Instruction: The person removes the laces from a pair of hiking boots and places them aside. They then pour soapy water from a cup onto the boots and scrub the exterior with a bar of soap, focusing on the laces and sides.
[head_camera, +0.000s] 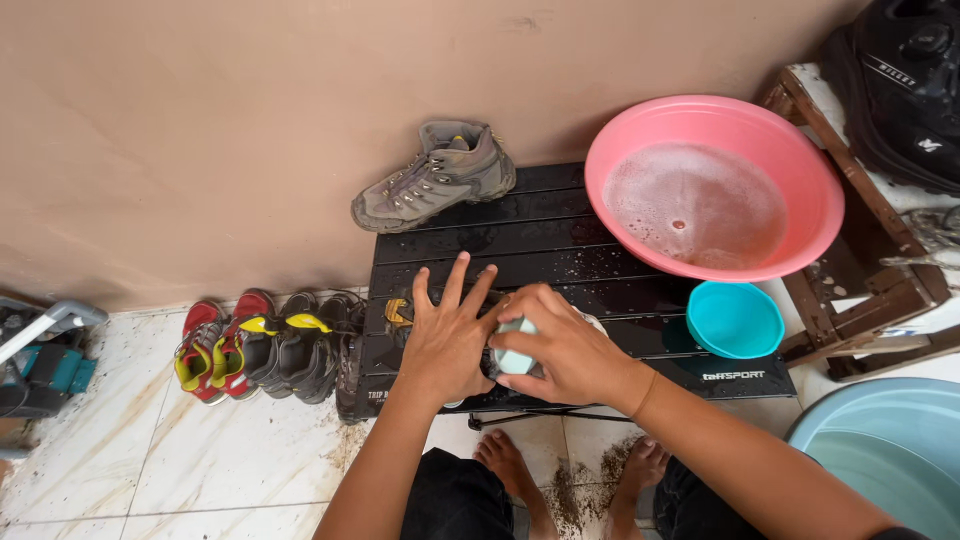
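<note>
head view, looking straight down. the shoe being worked on (405, 310) lies on the black slatted folding table (560, 235), near its front left part, mostly hidden under both hands; only a yellow-and-dark end shows at the left. from that i judge its long axis runs left to right across the slats, but cannot be sure.

left hand (450, 335) lies flat on top of the shoe, fingers spread wide and pointing away toward the wall, pressing rather than gripping. right hand (560, 345) sits just beside it, touching, curled closed around a pale green brush or sponge (515, 358); which of the two i cannot tell.

around: grey hiking boot (435, 175) at the table's far edge by the wall, pink basin (715, 185) of soapy water to the right, small teal bowl (735, 320) below it, row of sneakers (260, 350) on the tile floor to the left.
</note>
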